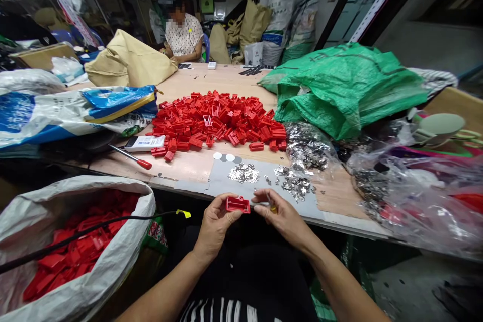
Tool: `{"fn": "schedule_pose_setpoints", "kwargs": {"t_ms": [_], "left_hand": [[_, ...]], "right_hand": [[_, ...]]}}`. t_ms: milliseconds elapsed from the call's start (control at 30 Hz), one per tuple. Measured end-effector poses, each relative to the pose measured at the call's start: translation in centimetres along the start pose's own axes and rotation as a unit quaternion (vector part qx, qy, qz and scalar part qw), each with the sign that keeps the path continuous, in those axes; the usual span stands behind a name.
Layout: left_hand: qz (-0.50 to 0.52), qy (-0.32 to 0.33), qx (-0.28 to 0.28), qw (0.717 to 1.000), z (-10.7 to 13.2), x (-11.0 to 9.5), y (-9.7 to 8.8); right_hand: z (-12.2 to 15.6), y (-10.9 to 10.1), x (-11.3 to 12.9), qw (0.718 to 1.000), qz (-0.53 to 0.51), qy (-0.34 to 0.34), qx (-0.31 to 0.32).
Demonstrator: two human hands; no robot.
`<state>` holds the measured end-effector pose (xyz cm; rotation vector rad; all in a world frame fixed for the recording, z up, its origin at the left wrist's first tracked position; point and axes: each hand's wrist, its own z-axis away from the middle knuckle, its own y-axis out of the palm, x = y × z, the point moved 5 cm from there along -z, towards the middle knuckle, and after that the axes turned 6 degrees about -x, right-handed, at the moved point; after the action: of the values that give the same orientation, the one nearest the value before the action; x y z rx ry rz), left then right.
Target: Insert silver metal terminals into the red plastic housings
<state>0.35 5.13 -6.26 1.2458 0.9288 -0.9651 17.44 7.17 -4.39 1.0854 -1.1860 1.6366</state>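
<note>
Above the front edge of the table (181,181), the left hand (216,226) pinches a red plastic housing (237,205) between thumb and fingers. Just beside it, the right hand (284,217) pinches a small yellow-ended piece (272,208), near silver metal clips (243,173) on a grey mat (222,176).

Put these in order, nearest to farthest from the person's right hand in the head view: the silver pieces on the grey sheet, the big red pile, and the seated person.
From the right hand:
1. Silver metal pieces, on the grey sheet just ahead.
2. Heap of red plastic parts, mid-table, ahead and left.
3. Seated person, at the table's far end.
</note>
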Motion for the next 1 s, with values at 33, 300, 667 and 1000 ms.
{"fn": "schedule_pose_setpoints", "kwargs": {"t_ms": [33,300,667,1000], "left_hand": [[-0.015,0.011,-0.009,1.000,-0.2,-0.2,-0.1],[-0.210,0.128,-0.026,0.969,-1.4,-1.4,-0.6],[-0.265,0.157,-0.030,0.951,-1.9,-1.7,-0.6],[-0.164,0.104,-0.010,0.981,-2.2,-1.4,-0.1]], "right_hand": [[-0.5,-0.8,0.2,0.996,0.078,-0.031,-0.044],[-2.8,-1.3,0.6,0.908,0.378,-0.123,-0.134],[-3.8,-0.8,0.4,0.898,0.406,-0.084,-0.150],[-2.9,-0.9,0.9,0.994,0.078,-0.053,-0.058]]}}
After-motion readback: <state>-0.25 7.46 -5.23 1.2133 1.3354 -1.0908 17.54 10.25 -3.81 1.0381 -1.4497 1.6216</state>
